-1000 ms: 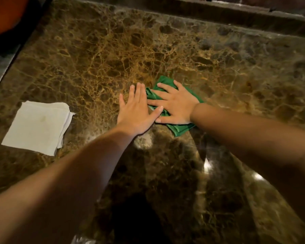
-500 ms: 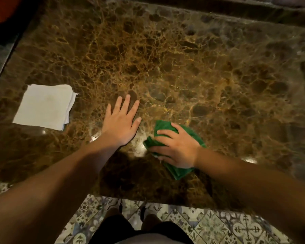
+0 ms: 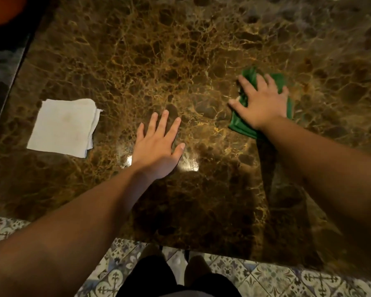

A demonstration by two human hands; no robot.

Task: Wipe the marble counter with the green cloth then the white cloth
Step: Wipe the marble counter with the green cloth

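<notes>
The brown marble counter [image 3: 180, 50] fills most of the view. My right hand [image 3: 263, 103] lies flat on the crumpled green cloth [image 3: 241, 124] at the right, pressing it onto the marble with fingers spread. The cloth shows above my fingers and below my wrist. My left hand [image 3: 156, 151] rests palm down on the bare marble near the middle, fingers apart, holding nothing. A folded white cloth [image 3: 62, 127] lies flat on the counter to the left of my left hand, untouched.
The counter's near edge [image 3: 201, 248] runs along the bottom, with patterned floor tiles [image 3: 266, 279] and my legs below it. At the far left the marble ends at a dark ledge [image 3: 7, 67], with an orange object [image 3: 2, 9] in the top corner.
My right hand has slid the green cloth from the counter's middle toward the near edge, then out to the right and away from me. My left hand stayed planted on the marble.
</notes>
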